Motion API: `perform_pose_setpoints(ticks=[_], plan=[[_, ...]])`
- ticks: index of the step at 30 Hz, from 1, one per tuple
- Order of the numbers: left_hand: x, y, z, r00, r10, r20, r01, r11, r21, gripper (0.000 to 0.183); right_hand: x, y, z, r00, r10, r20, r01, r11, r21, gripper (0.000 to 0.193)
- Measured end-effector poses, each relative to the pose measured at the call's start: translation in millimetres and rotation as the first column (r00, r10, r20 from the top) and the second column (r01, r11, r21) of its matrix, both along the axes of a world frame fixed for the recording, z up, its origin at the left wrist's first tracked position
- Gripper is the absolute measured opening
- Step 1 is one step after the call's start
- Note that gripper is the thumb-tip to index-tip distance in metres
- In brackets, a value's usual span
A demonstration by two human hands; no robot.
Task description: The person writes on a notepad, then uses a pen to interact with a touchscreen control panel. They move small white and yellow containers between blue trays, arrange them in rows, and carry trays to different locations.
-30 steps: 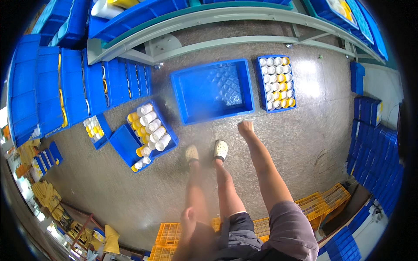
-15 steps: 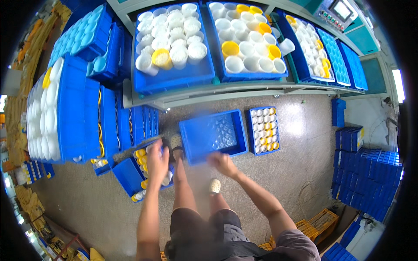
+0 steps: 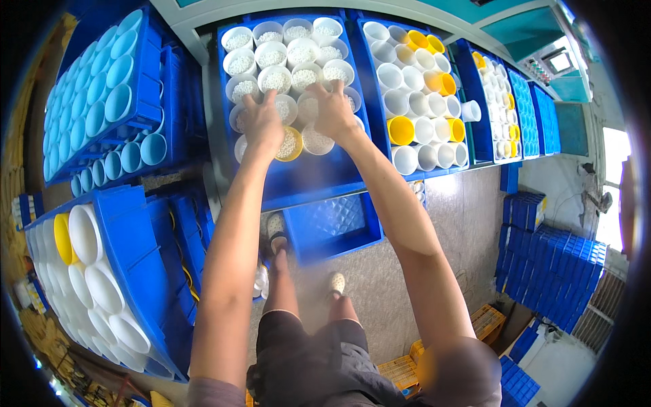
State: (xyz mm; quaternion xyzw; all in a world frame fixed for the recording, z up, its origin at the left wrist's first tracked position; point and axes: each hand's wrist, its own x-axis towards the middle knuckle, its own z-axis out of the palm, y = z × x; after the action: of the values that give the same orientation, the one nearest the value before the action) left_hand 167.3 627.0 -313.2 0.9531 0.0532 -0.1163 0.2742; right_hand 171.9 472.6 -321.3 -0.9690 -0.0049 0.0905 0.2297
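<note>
While a person is looking down, dark shorts [image 3: 319, 363] are filling the near middle, and orange slatted crates [image 3: 401, 376] are sitting low at the near right. A pale right clog [image 3: 337, 283] is standing on the floor, and a pale left clog [image 3: 274, 225] is resting a little farther on. Along the near left, a blue crate [image 3: 129, 230] is holding white and yellow tubs [image 3: 105, 285]. Just beyond the right clog, a blue bin [image 3: 339, 249] is lying on the floor, its patterned bottom catching the light.

Farther on, a long blue tray [image 3: 298, 180] is bearing rows of white cups [image 3: 273, 79] filled with small white pellets; a yellow cup [image 3: 293, 144] in the nearest row is holding pellets too. Both hands are reaching in over these cups with fingers spreading. The left hand [image 3: 264, 129] is hanging just beside the yellow cup, and the right hand [image 3: 334, 119] is leaning over cups to the right. The view is not showing whether either hand is gripping a rim.

To the right, a second blue tray [image 3: 375, 115] is carrying more white and yellow cups, and one white cup [image 3: 470, 110] is tilting at its right edge. Light blue cups [image 3: 88, 95] are standing at the far left, and a control panel [image 3: 561, 62] is showing at the far right.
</note>
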Motion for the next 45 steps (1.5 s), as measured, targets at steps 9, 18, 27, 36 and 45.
perform_pose_setpoints(ticks=[9, 18, 27, 36, 45], plan=[[-80, 1, 73, 0.932, -0.038, 0.36, 0.084, 0.99, -0.114, 0.071, -77, -10, 93, 0.969, -0.027, 0.247, -0.021, 0.981, 0.192, 0.061], [-311, -78, 176, 0.957, -0.018, 0.29, 0.026, 0.999, -0.023, 0.079, -321, -80, 173, 0.97, -0.093, 0.224, 0.037, 0.97, 0.239, 0.059], [-409, -170, -100, 0.897, -0.319, -0.306, 0.261, 0.941, -0.216, 0.073, -464, -167, -88, 0.884, -0.352, -0.309, 0.393, 0.916, 0.081, 0.045], [-446, -234, -504, 0.981, -0.187, -0.058, 0.184, 0.982, -0.047, 0.075, -463, -238, -496, 0.964, -0.21, -0.163, 0.218, 0.975, 0.033, 0.033], [-477, -275, -624, 0.962, -0.169, -0.217, 0.147, 0.983, -0.113, 0.09, -481, -269, -612, 0.929, -0.244, -0.278, 0.241, 0.969, -0.047, 0.052]])
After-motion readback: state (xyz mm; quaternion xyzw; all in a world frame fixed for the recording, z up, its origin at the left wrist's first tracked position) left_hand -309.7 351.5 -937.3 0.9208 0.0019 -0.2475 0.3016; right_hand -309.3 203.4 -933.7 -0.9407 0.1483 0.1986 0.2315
